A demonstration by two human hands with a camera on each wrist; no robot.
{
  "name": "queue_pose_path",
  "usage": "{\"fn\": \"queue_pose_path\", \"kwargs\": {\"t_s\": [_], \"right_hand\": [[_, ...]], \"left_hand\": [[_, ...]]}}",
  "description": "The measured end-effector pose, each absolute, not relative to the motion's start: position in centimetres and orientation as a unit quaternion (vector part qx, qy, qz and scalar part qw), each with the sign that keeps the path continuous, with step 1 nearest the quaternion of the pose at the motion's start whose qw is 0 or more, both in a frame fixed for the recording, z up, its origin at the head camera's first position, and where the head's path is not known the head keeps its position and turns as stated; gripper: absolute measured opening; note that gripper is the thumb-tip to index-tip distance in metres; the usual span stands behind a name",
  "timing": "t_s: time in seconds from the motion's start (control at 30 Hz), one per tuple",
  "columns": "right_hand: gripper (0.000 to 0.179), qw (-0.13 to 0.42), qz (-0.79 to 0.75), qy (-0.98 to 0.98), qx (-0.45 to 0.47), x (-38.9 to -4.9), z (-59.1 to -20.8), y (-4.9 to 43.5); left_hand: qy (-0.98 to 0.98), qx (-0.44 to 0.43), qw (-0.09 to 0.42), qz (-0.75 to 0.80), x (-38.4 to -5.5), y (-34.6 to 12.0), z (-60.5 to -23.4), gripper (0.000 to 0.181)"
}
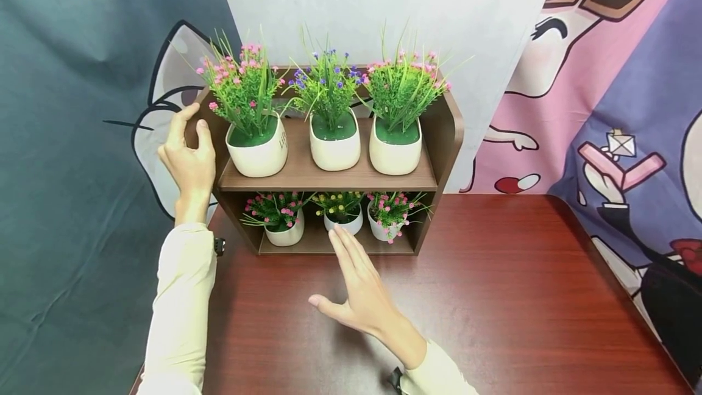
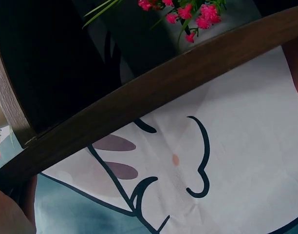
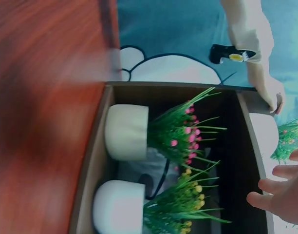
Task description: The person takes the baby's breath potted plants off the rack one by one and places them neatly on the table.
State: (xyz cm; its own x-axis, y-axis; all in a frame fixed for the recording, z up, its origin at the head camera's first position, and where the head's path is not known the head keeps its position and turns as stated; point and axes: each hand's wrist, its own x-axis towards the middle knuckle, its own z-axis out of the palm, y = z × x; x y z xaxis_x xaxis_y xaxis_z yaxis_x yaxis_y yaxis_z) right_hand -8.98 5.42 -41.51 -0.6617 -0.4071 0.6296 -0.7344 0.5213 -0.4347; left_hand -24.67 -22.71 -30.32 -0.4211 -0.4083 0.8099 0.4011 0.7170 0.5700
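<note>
A brown two-tier wooden shelf holds potted artificial flowers. My left hand grips its left side panel, thumb on the inner side and fingers outside; the left wrist view catches the panel's edge between them. On the upper tier stand a left pot with pink flowers, a middle pot with purple flowers and a right pot with pink flowers. My right hand hovers before the lower tier with fingers extended, holding nothing. Behind its fingertips is the pot with yellow flowers.
On the lower tier, a pot with pink flowers stands left and another pink-flowered pot stands right. The shelf rests on a reddish-brown table. Cartoon-printed cloth hangs behind and beside it.
</note>
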Motion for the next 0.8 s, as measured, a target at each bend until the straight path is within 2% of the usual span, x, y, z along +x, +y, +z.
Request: {"fn": "queue_pose_path", "kwargs": {"t_s": [0.53, 0.8], "right_hand": [[0.082, 0.256, 0.445, -0.799, 0.313, -11.1, -38.1, 3.0], [0.079, 0.245, 0.496, -0.778, 0.298, -12.6, -36.3, 0.6]], "left_hand": [[-0.753, -0.002, 0.530, -0.389, -25.1, -22.4, -29.9, 0.025], [-0.749, 0.007, 0.533, -0.393, -24.9, -22.8, -30.2, 0.025]]}}
